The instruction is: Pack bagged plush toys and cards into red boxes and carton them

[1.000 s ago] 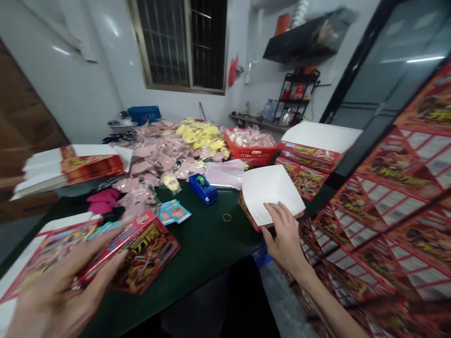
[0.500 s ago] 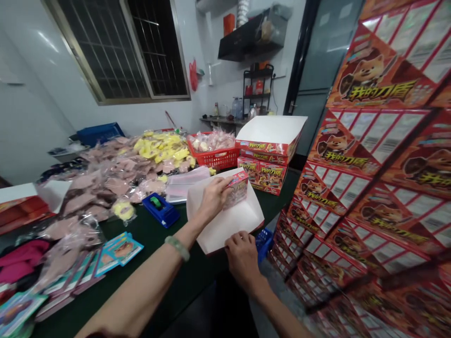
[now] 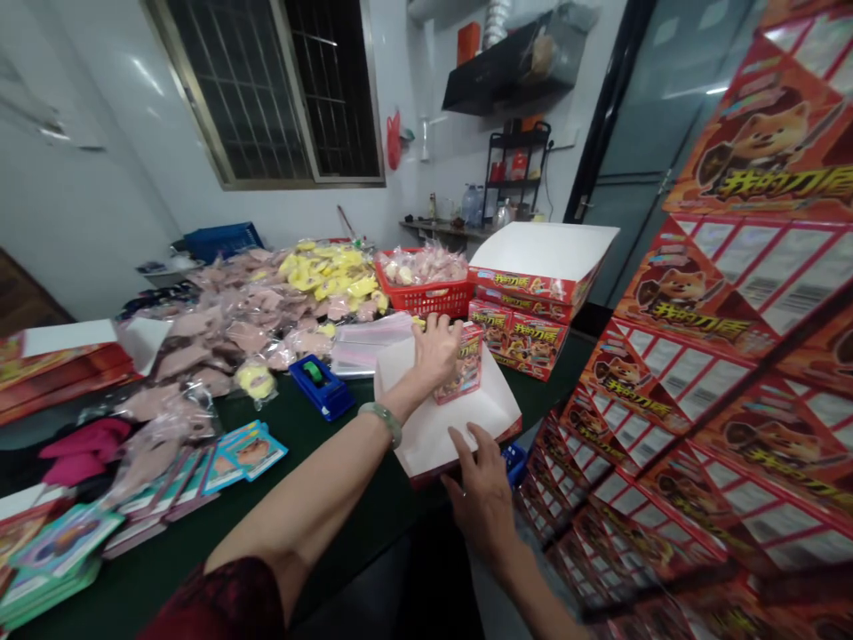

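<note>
A red cardboard display box (image 3: 433,440) lies opened on the table in front of me, its white inside facing up. On that white card stands a small printed red box (image 3: 465,372). My left hand (image 3: 436,352), with a pale green bangle at the wrist, is closed over the left side and back of the small box; part of its grip is hidden. At the display box's near right edge, my right hand (image 3: 481,480) has its fingers spread, holding nothing. A blue tape dispenser (image 3: 322,388) sits left of the display box.
Bagged pink and yellow pieces (image 3: 326,276) heap across the table, beside a red basket (image 3: 426,298). Cards (image 3: 246,458) lie at the left. Printed boxes (image 3: 516,338) stand behind the display box. A tall stack of red cartons (image 3: 680,356) borders the right.
The small box has gone from tilted in my left hand to standing on the white card. My right hand has lifted its fingers off the near edge and spread them. The view has shifted left.
</note>
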Motion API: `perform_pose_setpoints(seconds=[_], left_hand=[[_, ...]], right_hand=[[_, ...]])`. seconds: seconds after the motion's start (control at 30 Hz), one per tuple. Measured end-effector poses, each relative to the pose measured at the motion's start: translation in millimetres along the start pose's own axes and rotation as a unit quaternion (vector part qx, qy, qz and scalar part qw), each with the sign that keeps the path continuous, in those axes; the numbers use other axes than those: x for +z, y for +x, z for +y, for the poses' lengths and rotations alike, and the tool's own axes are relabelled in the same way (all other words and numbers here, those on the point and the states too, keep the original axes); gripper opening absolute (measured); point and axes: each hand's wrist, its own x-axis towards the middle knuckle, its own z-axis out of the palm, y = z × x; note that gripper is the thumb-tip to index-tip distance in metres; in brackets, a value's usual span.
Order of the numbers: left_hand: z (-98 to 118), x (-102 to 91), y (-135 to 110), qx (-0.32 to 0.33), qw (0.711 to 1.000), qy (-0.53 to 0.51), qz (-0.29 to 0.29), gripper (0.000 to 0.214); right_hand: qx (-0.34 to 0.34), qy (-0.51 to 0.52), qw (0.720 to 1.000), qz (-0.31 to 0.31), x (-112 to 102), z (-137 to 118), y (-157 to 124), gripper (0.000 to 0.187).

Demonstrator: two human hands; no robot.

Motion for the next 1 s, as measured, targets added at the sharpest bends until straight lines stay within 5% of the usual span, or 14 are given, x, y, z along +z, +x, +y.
perform_pose_setpoints(seconds=[0.17, 0.3, 0.37, 0.47, 0.57, 0.67, 0.73, 0.83, 1.0], left_hand=[[-1.1, -43.0, -34.0, -0.008, 1.000, 0.007, 0.012, 0.057], [-41.7, -91.5, -108.3, -0.005, 0.995, -0.006, 0.101, 0.045], [-78.2, -115.3, -163.6, -0.061, 0.990, -0.009, 0.128, 0.032], [-140.7, -149.3, -265.2, -0.258, 0.955, 0.060, 0.134, 0.025], [-193.0, -173.1, -366.7, -0.373, 0.912, 0.115, 0.128, 0.026], [-218.2, -178.9, -439.8, -0.454, 0.871, 0.157, 0.103, 0.037], [-220.9, -174.9, -466.0, -0.486, 0.852, 0.172, 0.088, 0.045], [-216.7, -165.9, -478.0, -0.515, 0.833, 0.192, 0.055, 0.050], [-215.5, -154.8, -478.4, -0.549, 0.815, 0.185, 0.028, 0.067]], right_hand=[[-0.056, -0.003, 0.995, 0.083, -22.8, 5.4, 0.5, 0.039], [-0.115, 0.100, 0.980, 0.128, -34.6, -32.4, 10.2, 0.012], [-0.133, 0.163, 0.972, 0.101, -30.4, -69.0, 15.8, 0.013], [-0.173, 0.262, 0.949, 0.030, -15.7, -141.7, 21.6, 0.031], [-0.229, 0.376, 0.893, -0.093, 8.2, -225.4, 31.4, 0.034], [-0.286, 0.409, 0.837, -0.225, 44.6, -313.4, 48.6, 0.022], [-0.323, 0.334, 0.828, -0.313, 74.9, -371.0, 59.1, 0.027], [-0.335, 0.271, 0.833, -0.347, 119.4, -443.8, 62.5, 0.031], [-0.328, 0.217, 0.853, -0.343, 154.1, -500.9, 49.2, 0.033]])
